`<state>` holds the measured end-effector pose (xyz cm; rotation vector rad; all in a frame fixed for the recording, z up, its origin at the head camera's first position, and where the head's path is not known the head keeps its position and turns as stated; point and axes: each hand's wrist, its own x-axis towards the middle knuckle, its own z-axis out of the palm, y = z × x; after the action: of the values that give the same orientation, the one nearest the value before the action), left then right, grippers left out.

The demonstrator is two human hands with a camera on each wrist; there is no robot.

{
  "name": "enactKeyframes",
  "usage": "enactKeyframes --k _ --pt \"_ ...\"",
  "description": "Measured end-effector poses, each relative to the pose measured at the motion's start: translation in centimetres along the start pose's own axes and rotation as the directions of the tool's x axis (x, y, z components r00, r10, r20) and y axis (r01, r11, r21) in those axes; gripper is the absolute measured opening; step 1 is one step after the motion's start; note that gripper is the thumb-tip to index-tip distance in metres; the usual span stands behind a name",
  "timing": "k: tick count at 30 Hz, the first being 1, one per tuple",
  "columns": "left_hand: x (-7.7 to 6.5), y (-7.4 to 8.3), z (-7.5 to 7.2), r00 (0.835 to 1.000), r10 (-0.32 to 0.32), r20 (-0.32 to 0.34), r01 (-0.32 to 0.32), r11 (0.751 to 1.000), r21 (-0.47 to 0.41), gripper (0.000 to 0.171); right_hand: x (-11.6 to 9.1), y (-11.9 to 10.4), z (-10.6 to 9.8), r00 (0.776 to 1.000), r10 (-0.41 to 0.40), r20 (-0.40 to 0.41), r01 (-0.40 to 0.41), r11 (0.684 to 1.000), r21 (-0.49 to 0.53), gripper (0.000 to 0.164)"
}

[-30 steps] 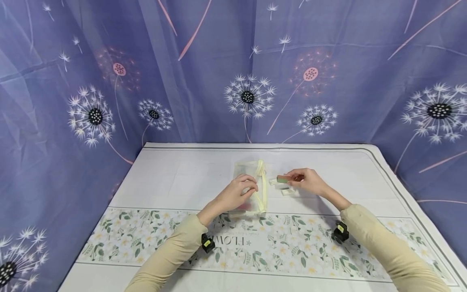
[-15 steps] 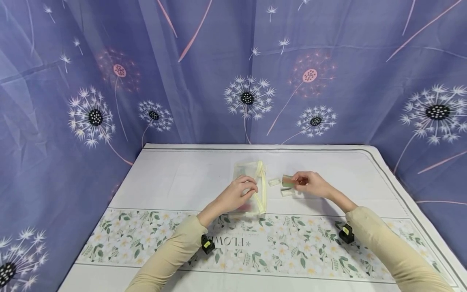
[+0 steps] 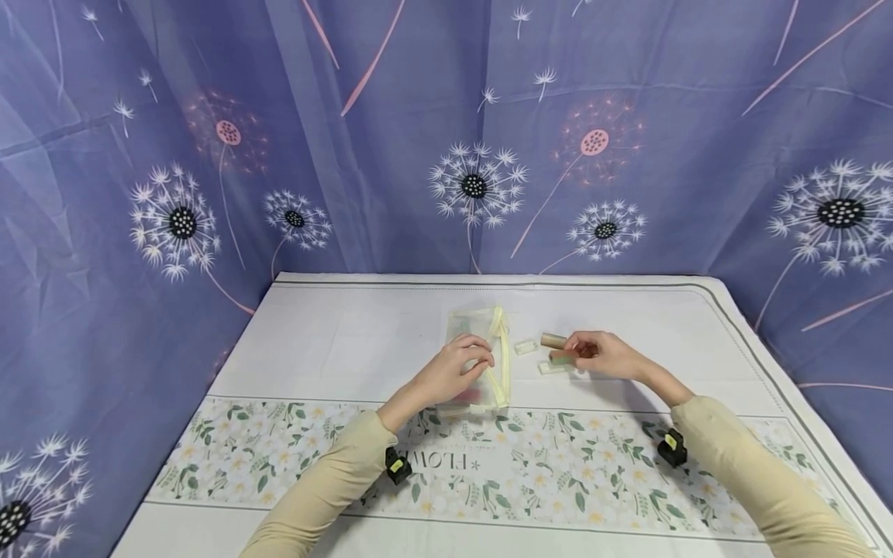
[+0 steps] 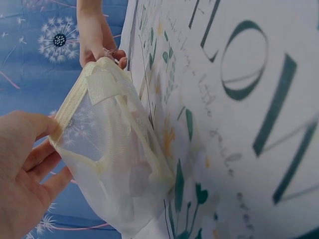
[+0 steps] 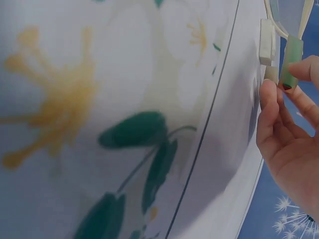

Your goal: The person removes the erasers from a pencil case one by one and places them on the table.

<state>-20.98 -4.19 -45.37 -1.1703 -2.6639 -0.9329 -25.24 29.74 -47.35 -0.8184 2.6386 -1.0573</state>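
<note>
A see-through mesh pouch [image 4: 114, 144] with pale yellow edging lies mid-table. My left hand [image 3: 460, 364] pinches its edging; in the left wrist view the pouch's mouth gapes. Right of the pouch, my right hand [image 3: 603, 356] holds a small green stick [image 5: 292, 59] with a dark reddish end, thumb on one side and fingers on the other. A tan stick [image 3: 553, 339] is at the same hand's fingertips; whether it is gripped too is unclear. Two small whitish blocks [image 3: 525, 347] lie close by, one partly under the green stick. Something pinkish [image 3: 467, 395] shows through the mesh.
The table [image 3: 363, 333] has a white cover with a floral band [image 3: 558, 465] across its front. A purple dandelion-print curtain [image 3: 391, 155] hangs behind and at the sides. Black wrist cameras [image 3: 673, 448] hang under both forearms.
My right hand has moved right and slightly nearer, away from the pouch. The green and tan sticks, together before, now show apart. My left hand has stayed in place.
</note>
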Motion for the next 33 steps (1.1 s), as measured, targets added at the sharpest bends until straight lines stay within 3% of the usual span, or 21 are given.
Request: enactKeyframes --k 12,33 --pt "0.1 0.0 0.1 1.0 -0.001 0.001 0.001 1.0 0.006 0.018 -1.0 1.3 -0.8 0.998 -0.016 0.068 0.017 1.0 -0.002 0.023" --pt "0.0 0.0 0.0 1.0 -0.002 0.012 0.002 1.0 0.001 0.018 -2.1 2.6 -1.6 0.994 -0.103 0.048 0.105 0.994 -0.043 0.026"
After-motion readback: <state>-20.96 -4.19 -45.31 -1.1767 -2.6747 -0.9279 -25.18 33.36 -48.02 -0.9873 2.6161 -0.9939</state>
